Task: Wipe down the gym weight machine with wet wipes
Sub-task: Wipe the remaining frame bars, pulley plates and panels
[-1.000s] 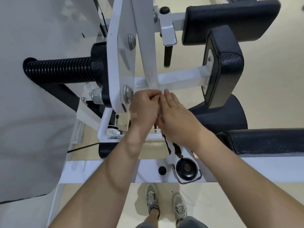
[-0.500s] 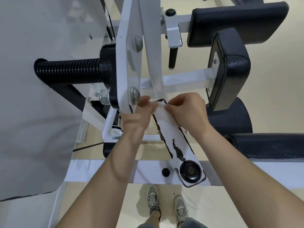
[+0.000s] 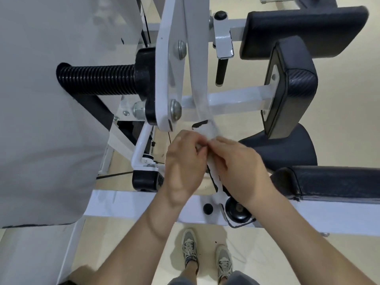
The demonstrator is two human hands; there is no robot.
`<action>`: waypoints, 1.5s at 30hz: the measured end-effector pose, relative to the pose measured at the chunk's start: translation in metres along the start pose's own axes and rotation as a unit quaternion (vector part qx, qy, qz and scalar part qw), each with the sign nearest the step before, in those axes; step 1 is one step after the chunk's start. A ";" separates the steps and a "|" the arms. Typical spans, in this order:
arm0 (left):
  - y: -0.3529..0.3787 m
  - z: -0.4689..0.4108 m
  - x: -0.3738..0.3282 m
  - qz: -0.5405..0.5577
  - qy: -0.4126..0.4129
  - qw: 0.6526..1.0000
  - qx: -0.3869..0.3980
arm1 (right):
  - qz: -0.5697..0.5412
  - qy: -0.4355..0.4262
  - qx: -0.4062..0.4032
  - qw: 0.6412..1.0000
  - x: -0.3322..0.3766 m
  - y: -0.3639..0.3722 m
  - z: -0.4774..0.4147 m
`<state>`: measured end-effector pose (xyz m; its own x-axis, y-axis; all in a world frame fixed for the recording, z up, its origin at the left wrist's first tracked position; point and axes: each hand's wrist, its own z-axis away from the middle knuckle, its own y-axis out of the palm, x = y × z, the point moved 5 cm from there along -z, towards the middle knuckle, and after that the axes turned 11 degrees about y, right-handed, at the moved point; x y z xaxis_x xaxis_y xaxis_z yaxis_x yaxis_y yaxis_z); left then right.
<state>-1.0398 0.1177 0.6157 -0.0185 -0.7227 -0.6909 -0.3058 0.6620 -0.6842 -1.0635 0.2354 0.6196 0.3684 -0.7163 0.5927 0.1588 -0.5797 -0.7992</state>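
Note:
The white weight machine (image 3: 172,64) fills the view, and a flat white lever arm (image 3: 218,188) with chipped black edges runs down to a black knob (image 3: 238,211). My left hand (image 3: 185,161) and right hand (image 3: 240,167) meet over the middle of this arm. Both pinch a pale wet wipe (image 3: 211,133), which is blurred and folded around the arm just above my fingertips. My hands hide most of the wipe and the arm's middle part.
Black pads stand at the right: a back pad (image 3: 304,29), a side pad (image 3: 292,87), a round seat (image 3: 287,151) and a long pad (image 3: 339,182). A ribbed black roller (image 3: 98,80) and a grey shroud (image 3: 51,110) are at the left. The white frame beam (image 3: 127,204) crosses below.
Half a second ago my hands were apart at the arm's upper end with the wipe stretched between them. Now they are closer together and lower down the arm.

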 end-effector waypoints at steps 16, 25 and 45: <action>-0.072 0.119 0.007 -0.107 -0.008 0.971 -0.215 | 0.021 -0.110 0.065 0.992 0.044 0.009 0.043; -0.073 0.095 -0.005 -0.075 0.015 0.966 -0.248 | -0.257 0.059 0.213 0.941 0.071 0.030 0.000; -0.064 0.046 0.082 -0.057 -0.279 0.959 0.010 | -0.272 0.310 0.348 0.842 0.075 0.159 -0.092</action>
<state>-0.9775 0.0253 0.5922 0.5271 -0.5755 -0.6253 -0.2567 0.5936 -0.7628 -1.0948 0.0539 0.5457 -0.4480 -0.6081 0.6554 0.7266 -0.6747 -0.1293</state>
